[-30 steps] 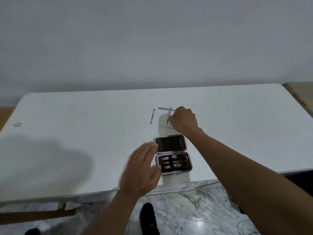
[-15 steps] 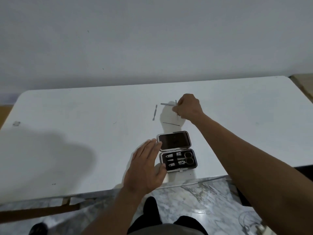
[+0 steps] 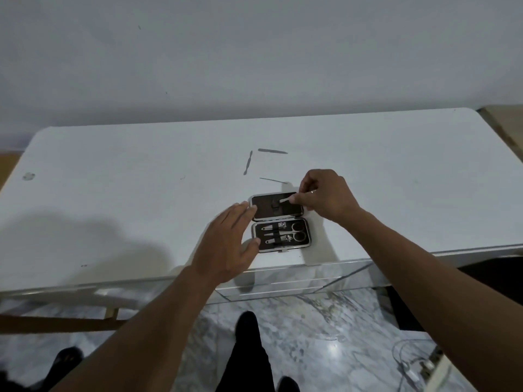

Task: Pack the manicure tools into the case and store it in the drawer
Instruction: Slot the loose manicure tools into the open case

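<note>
An open manicure case (image 3: pixel 308 223) lies near the front edge of the white table (image 3: pixel 113 193). Its lower half holds scissors (image 3: pixel 297 232) and clippers under a strap; its upper lid half is dark. My right hand (image 3: pixel 325 198) pinches a small metal tool (image 3: pixel 285 200) over the lid half. My left hand (image 3: pixel 226 244) lies flat with fingers spread against the case's left side. Three thin metal tools lie loose behind the case: a cuticle pusher (image 3: pixel 248 162), a nail file (image 3: pixel 272 151) and a slim pick (image 3: pixel 273 180).
Below the table front is a mirrored drawer unit (image 3: pixel 297 281). A marble floor (image 3: pixel 311 335) and my dark shoes show underneath. A cable (image 3: pixel 407 360) lies on the floor at the right. The wall stands just behind the table.
My right hand has lifted a small tool from the group behind the case and brought it back over the lid half. My left hand stays beside the case. The camera has tilted down.
</note>
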`<state>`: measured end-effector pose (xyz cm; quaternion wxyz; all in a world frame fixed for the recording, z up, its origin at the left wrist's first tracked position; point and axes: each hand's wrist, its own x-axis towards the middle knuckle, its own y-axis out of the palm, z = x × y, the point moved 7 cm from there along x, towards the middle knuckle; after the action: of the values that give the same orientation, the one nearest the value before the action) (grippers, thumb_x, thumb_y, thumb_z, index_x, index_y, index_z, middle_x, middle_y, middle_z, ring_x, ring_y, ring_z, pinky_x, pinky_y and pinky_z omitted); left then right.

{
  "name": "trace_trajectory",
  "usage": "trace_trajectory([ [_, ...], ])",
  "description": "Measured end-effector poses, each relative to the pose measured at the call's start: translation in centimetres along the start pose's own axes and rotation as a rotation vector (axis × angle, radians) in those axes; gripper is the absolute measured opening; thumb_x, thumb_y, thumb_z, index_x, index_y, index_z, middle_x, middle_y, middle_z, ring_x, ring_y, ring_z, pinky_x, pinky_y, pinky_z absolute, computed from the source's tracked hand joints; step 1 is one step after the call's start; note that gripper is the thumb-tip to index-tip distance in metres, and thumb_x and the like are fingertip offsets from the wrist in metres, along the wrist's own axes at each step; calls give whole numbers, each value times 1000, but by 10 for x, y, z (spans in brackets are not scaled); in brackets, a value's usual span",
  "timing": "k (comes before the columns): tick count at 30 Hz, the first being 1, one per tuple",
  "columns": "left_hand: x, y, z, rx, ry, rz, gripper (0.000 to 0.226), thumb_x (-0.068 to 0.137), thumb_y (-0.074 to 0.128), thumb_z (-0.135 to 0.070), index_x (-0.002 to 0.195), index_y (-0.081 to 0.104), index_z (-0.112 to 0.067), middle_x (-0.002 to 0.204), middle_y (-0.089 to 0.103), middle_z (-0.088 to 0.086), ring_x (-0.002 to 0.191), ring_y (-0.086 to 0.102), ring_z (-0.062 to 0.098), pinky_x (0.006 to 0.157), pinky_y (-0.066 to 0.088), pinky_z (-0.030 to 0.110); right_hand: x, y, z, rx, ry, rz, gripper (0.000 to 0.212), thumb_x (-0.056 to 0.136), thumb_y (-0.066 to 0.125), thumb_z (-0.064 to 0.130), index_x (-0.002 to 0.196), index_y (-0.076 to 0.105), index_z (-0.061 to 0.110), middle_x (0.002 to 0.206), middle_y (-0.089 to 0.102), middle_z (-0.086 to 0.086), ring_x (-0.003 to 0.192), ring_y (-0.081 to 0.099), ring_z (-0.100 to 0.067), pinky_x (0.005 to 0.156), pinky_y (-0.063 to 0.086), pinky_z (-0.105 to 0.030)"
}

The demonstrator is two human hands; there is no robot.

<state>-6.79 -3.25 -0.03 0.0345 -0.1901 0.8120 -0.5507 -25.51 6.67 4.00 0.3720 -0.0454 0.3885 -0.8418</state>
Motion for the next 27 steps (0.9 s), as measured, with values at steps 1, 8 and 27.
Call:
trace_trajectory([
  [1, 0, 1, -1, 21, 11, 0, 64, 84, 47, -38, 139, 47, -4, 142, 50, 14, 132, 44, 26, 114, 25, 28, -4, 1, -3, -64, -27, 5, 22, 71, 83, 24, 71, 63, 15, 66, 61, 6, 63, 57, -10, 57, 43, -20],
  [8, -2, 7, 4, 134, 26, 14, 65, 89, 40, -44, 145, 38, -11, 148, 44, 8, 137, 39, 24, 111, 32, 43, -18, 12, -4, -312, -201, 54, 9, 86, 66, 20, 92, 70, 15, 79, 67, -2, 74, 56, -20, 69, 38, -25],
  [27, -1, 10, 14, 7, -20, -49, 66, 87, 41, -49, 146, 37, -21, 150, 42, 0, 138, 35, 14, 117, 22, 41, -8, 14, 14, -565, -320, 52, 29, 85, 54, 6, 104, 71, 18, 105, 70, -8, 97, 61, -29, 73, 36, -29],
])
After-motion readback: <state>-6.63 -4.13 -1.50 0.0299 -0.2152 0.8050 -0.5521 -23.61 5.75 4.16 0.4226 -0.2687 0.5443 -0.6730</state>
